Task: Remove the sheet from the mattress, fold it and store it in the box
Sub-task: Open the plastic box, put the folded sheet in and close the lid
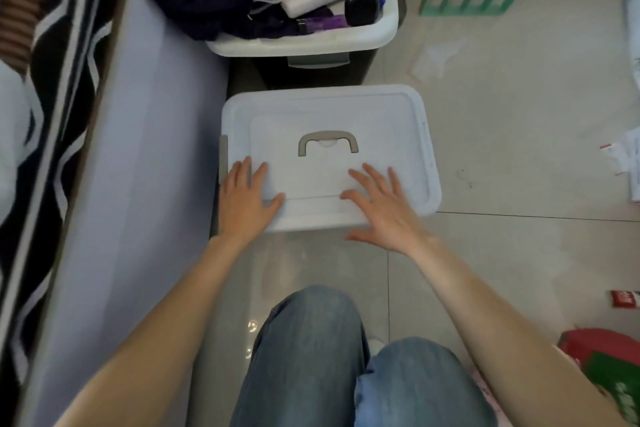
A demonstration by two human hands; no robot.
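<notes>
White plastic box [398, 121] on the tiled floor [519, 97], lid shut, just right of the bed [138, 149]. Left hand [242, 198] and right hand [381, 208] flat on the near edge, fingers spread, gripping nothing. Can't see the sheet anywhere.

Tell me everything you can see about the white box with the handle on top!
The storage box looks like white plastic, rectangular with rounded corners. Its lid is on, with a raised middle panel and a grey handle lying flat on it. A grey latch shows on its left side. It sits on the tiled floor beside the bed, in front of a fuller bin. The left hand and right hand lie flat, fingers spread, on the near part of the lid.
</notes>
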